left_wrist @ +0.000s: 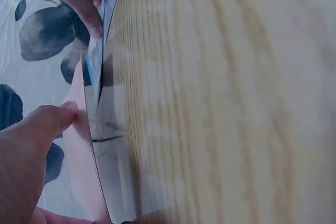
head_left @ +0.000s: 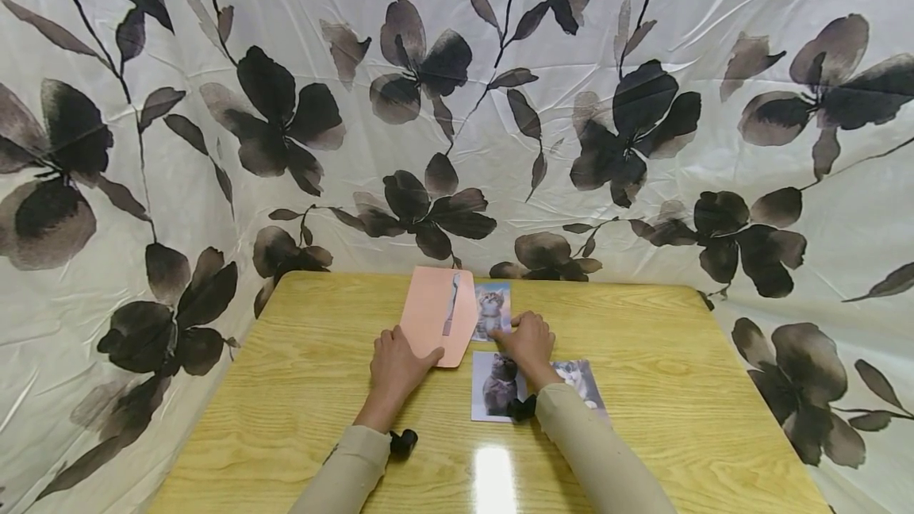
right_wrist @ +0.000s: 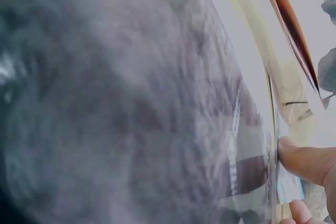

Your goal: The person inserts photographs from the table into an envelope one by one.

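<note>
My left hand (head_left: pixel 402 363) grips the lower left part of a pink envelope (head_left: pixel 428 312), thumb on its face. In the left wrist view the envelope (left_wrist: pixel 83 150) stands tilted off the table. A narrow bluish strip (head_left: pixel 451 306) shows on the envelope's face. Beside the envelope's pointed right edge is a tabby kitten picture card (head_left: pixel 490 308). My right hand (head_left: pixel 530 343) pinches this card by its lower right side; in the right wrist view the thumb lies against the card (right_wrist: pixel 289 184). Below it lies a grey cat picture (head_left: pixel 494 387), partly under my right wrist.
A white cat picture (head_left: pixel 578 379) lies to the right, partly covered by my right forearm. Everything is on a yellow wood-grain table (head_left: pixel 307 387). A flower-printed cloth (head_left: pixel 528 141) hangs behind the table's back edge and at both sides.
</note>
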The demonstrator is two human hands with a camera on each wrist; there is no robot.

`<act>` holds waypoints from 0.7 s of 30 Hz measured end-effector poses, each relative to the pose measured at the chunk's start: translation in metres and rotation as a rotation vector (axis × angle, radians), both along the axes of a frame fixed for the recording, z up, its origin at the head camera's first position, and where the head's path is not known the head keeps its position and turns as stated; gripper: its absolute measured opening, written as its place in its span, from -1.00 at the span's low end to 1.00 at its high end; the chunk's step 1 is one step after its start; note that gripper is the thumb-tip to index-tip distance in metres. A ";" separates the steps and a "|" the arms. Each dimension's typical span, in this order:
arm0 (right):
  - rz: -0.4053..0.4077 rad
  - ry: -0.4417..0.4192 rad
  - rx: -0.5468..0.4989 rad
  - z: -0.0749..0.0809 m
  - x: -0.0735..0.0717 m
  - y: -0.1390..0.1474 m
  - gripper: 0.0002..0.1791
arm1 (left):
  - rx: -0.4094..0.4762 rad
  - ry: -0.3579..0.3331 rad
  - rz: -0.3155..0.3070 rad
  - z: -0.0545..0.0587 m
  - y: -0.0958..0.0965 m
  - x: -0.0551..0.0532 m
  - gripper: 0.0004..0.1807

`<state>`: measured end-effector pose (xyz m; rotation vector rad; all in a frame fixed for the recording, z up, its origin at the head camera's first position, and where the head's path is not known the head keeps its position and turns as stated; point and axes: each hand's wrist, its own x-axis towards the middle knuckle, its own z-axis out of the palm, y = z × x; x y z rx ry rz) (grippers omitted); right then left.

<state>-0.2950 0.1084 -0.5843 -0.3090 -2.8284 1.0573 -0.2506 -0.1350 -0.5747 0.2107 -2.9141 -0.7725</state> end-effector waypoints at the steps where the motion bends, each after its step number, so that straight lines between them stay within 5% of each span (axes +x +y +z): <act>1: -0.003 0.000 -0.005 0.000 0.000 0.000 -0.44 | -0.001 0.001 0.001 0.000 0.000 0.000 0.07; 21: 0.017 0.004 -0.226 0.002 -0.002 0.010 -0.68 | -0.007 0.008 -0.002 -0.002 0.000 -0.001 0.08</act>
